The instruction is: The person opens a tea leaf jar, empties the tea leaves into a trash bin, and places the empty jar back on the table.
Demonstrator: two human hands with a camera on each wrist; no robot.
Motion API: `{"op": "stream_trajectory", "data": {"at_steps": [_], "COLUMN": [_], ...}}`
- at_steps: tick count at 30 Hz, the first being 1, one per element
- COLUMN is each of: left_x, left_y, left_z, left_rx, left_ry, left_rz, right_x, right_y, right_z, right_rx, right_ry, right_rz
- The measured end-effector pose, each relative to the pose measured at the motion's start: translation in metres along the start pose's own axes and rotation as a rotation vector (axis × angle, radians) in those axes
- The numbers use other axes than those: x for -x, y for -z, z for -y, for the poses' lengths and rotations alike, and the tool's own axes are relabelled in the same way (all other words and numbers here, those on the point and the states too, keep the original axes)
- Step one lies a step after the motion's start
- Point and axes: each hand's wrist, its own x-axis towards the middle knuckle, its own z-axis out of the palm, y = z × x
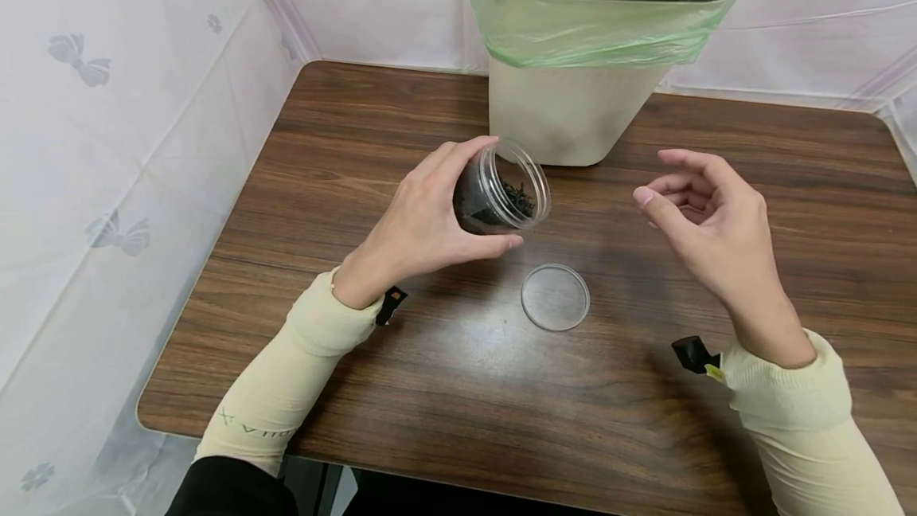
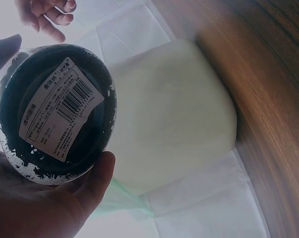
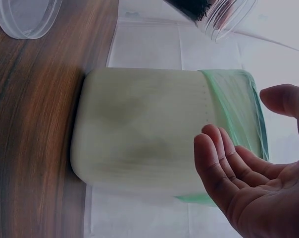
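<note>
My left hand (image 1: 430,209) grips a clear round jar (image 1: 501,189) that holds dark, dry shreds like loose tea leaves (image 1: 517,199). The jar is tilted, its uncapped mouth toward the right. In the left wrist view, the jar's base (image 2: 35,144) carries a white barcode label (image 2: 63,109), and the thumb and fingers wrap its sides. A clear round lid (image 1: 555,297) lies on the table below the jar. My right hand (image 1: 716,221) is held above the table at the right, fingers loosely bent with nothing between them.
A cream bin (image 1: 566,110) stands at the back of the wooden table (image 1: 322,181), lined with a green plastic bag (image 1: 595,30) folded over its rim. Pale patterned sheeting (image 1: 129,142) hangs at the left and behind.
</note>
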Motion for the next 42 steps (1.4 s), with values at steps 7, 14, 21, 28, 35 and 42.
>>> {"op": "stream_trajectory", "data": {"at_steps": [7,14,21,28,35,42], "left_x": [0.000,-0.002,-0.003,-0.004,-0.006,-0.006], "left_y": [0.001,0.002,0.002,0.004,0.004,0.005], "left_z": [0.000,0.001,0.000,0.000,0.000,0.000], "left_rx": [0.009,0.012,0.015,0.015,0.033,0.034], "left_ry": [0.005,0.001,0.002,0.021,0.032,0.035], "left_rz": [-0.015,-0.028,-0.038,-0.050,-0.069,-0.087], "right_x": [-0.002,-0.004,-0.006,-0.010,-0.015,-0.019], "right_y": [0.001,0.002,0.002,0.002,0.003,0.004], "right_z": [0.000,0.002,0.002,0.004,0.004,0.005], "right_rx": [-0.003,-0.018,-0.052,-0.107,-0.188,-0.285], "right_ry": [0.002,0.001,0.006,0.000,-0.003,0.021], "right_rz": [-0.009,-0.017,-0.024,-0.034,-0.037,-0.046]}}
